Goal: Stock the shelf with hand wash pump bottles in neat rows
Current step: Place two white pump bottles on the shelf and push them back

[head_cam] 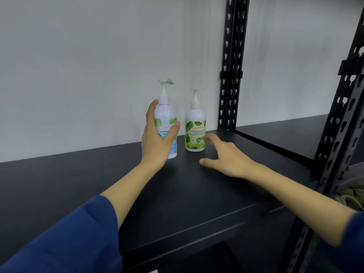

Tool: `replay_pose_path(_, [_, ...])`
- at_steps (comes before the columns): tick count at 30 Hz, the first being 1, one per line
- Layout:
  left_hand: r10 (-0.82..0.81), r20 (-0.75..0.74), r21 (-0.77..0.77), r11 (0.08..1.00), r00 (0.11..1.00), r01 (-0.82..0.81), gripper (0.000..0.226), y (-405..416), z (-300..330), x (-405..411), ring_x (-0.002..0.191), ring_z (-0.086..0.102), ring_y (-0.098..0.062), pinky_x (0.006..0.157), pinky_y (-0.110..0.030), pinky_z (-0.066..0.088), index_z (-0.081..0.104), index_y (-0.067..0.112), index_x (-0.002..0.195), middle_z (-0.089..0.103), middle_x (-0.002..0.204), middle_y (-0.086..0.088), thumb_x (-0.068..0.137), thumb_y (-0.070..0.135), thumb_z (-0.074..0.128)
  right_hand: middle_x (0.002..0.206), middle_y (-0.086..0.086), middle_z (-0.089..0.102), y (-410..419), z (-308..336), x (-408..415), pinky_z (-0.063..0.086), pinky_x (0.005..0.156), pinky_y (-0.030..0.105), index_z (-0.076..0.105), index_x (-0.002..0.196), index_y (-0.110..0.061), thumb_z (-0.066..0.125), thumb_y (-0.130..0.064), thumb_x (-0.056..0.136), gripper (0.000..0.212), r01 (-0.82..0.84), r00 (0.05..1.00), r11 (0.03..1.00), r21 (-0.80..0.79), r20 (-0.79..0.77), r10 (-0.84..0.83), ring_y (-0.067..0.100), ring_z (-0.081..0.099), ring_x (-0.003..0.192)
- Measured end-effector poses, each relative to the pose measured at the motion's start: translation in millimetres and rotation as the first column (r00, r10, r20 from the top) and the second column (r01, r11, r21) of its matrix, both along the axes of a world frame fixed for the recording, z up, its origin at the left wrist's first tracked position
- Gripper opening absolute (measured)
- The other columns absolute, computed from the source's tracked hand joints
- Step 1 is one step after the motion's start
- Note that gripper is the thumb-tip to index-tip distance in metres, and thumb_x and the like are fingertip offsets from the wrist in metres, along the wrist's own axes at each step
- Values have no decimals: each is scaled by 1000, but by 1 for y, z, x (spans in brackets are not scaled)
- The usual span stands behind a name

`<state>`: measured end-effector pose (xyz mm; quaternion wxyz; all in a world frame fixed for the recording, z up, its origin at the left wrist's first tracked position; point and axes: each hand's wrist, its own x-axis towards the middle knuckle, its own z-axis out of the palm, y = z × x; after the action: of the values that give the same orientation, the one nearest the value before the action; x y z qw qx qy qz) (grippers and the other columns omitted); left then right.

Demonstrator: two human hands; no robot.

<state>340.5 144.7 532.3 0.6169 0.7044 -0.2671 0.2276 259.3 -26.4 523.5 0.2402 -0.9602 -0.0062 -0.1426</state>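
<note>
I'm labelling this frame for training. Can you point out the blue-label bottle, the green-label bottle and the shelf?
blue-label bottle (pixel 165 115): head view, on its white shoulder above the label.
green-label bottle (pixel 195 133): head view, middle of its label.
shelf (pixel 78 184): head view, bare black board at left.

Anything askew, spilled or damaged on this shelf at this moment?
Nothing spilled or damaged. The green-label bottle stands upright near the wall. The blue-label bottle, gripped by the left hand, sits forward of it, so the row is not yet even. The right hand is open beside the green one.
</note>
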Motion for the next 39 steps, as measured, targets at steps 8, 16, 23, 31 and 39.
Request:
replay_pose_path(8, [31, -5, 37, 999, 1000, -31, 64, 14, 2, 14, 84, 57, -4, 67, -14, 46, 22, 29, 141, 49, 105, 13, 91, 26, 62, 116, -13, 61, 8, -9, -61, 48, 88, 34, 58, 117, -33, 49, -55, 89, 37, -67, 996, 996, -53, -70, 63, 5, 56, 91])
replay_pose_path(16, [3, -52, 57, 998, 999, 0, 64, 27, -7, 21, 85, 59, -3, 62, -4, 47, 20, 28, 141, 50, 113, 6, 91, 24, 61, 117, -9, 60, 9, -12, -59, 46, 90, 35, 56, 117, -35, 45, -57, 89, 37, -52, 995, 996, -69, -92, 46, 12, 54, 99])
replay_pose_path(23, [-58, -61, 126, 990, 996, 66, 66, 27, -11, 17, 97, 59, -13, 72, -13, 47, 19, 27, 140, 50, 120, 3, 90, 22, 63, 130, -4, 54, 11, -11, -63, 40, 101, 39, 50, 123, -39, 40, -58, 91, 39, -34, 986, 997, -70, -165, 22, 17, 46, 121])
replay_pose_path(31, [-26, -51, 222, 974, 998, 36, 73, 44, -7, 11, 90, 59, -3, 67, -6, 44, 25, 29, 140, 53, 117, 10, 83, 25, 71, 156, -18, 17, 12, -10, -74, 15, 117, 44, 31, 141, -46, 32, -61, 91, 52, -28, 973, 992, -125, -231, -2, 8, 10, 145])
replay_pose_path(39, [-1, -79, 300, 954, 997, 24, 93, 53, -6, 14, 96, 55, -10, 66, -6, 41, 19, 36, 144, 51, 116, 11, 75, 19, 79, 154, -23, 18, 14, -9, -76, 17, 117, 45, 34, 137, -52, 32, -62, 91, 48, -4, 975, 994, -105, -219, -19, 6, 11, 145])
